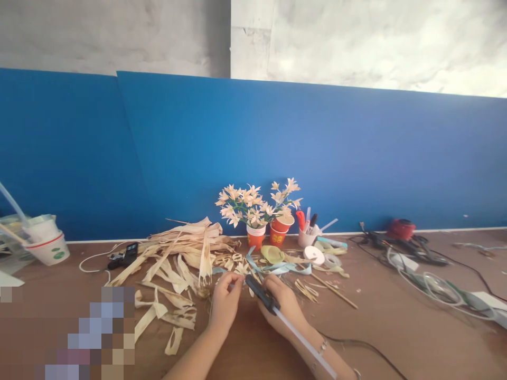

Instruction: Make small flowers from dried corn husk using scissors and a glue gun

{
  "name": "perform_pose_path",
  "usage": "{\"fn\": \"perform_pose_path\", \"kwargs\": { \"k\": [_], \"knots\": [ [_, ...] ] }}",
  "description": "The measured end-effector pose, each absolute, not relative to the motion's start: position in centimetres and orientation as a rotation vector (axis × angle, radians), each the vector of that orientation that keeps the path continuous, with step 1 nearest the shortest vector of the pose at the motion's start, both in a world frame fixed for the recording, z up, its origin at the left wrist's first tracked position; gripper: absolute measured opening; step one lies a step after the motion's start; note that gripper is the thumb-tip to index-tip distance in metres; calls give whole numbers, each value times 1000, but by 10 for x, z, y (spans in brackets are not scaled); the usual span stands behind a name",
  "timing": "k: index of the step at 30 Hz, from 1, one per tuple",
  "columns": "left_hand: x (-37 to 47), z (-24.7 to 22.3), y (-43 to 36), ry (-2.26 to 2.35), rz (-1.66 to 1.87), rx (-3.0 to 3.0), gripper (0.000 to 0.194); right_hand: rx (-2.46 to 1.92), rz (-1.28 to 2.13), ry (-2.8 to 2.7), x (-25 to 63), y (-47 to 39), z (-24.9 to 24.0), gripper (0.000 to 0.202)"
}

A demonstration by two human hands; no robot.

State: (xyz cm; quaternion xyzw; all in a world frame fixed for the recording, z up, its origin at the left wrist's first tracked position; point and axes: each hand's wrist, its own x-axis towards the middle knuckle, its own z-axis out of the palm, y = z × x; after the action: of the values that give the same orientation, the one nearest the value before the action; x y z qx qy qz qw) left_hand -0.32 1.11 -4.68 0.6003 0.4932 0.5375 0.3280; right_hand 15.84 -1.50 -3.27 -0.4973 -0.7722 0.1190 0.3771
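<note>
Black hot-glue gun, one, with a translucent glue stick projecting from its rear: in the right hand, fingers wrapped around the body, nozzle towards the left hand. Left hand: thumb and forefinger drawn together near the nozzle; whether they pinch anything small cannot be told.

Pale artificial flowers, two bunches, apparently complete: the fuller upright in a red paper cup, the sparser in the stacked cups just beside it, both near the back edge.

Dried husk strips, a large heap, left of centre; by appearance unused, so much material seems left to work. Loose blue strips and a thin stick, centre to right of centre.

White tape roll, lying before a pen cup near the back edge. Brown surface: at the back left corner, a green-dotted paper cup; towards the right edge, pale looped tubing.

Room: blue partition along the back edge, bare grey wall above.
</note>
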Motion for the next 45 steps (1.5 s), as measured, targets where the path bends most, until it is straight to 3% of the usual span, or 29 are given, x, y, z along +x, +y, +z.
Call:
{"fn": "perform_pose_path", "kwargs": {
  "k": [45],
  "knots": [
    [-3,-47,11,1264,1441,1591,28,-1269,268,-1970,159,-16,-31,14]
  ]
}}
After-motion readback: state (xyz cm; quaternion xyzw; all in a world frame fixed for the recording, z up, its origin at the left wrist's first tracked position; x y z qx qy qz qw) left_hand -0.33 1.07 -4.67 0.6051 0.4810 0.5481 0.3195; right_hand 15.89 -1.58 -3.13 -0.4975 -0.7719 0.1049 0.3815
